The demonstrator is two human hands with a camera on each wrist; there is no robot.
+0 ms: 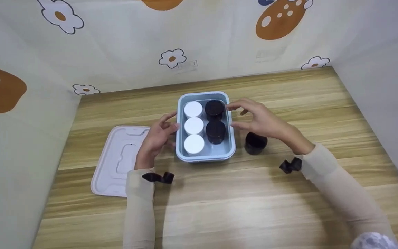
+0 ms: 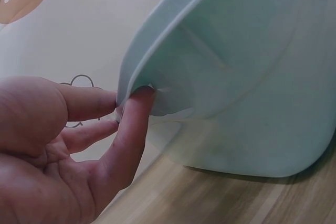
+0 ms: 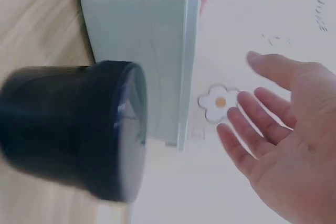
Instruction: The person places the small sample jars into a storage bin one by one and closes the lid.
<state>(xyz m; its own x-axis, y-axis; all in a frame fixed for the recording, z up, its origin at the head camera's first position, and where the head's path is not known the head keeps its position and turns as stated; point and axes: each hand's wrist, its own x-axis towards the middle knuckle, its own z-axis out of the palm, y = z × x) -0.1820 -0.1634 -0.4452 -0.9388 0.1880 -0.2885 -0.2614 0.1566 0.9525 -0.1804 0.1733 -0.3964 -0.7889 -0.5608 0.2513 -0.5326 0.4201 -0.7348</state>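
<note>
A light blue plastic box (image 1: 206, 157) stands near the middle of the table. Inside, three white round-topped jars (image 1: 194, 144) line the left side and two black jars (image 1: 215, 131) the right. My left hand (image 1: 155, 136) pinches the box's left rim, its thumb and a finger on either side of the edge in the left wrist view. Beside the opposite rim, my right hand (image 1: 261, 119) holds nothing, its fingers spread apart; the right wrist view shows a gap to the box wall (image 3: 142, 35). Another black jar (image 1: 255, 144) stands on the table just below that hand.
A pale, flat rectangular lid (image 1: 111, 166) lies left of the box, partly under the left forearm. The wood-grain table (image 1: 212, 207) meets walls of flower-and-fruit patterned sheeting (image 1: 123, 45) behind and at both sides. Dark straps hang at both wrists.
</note>
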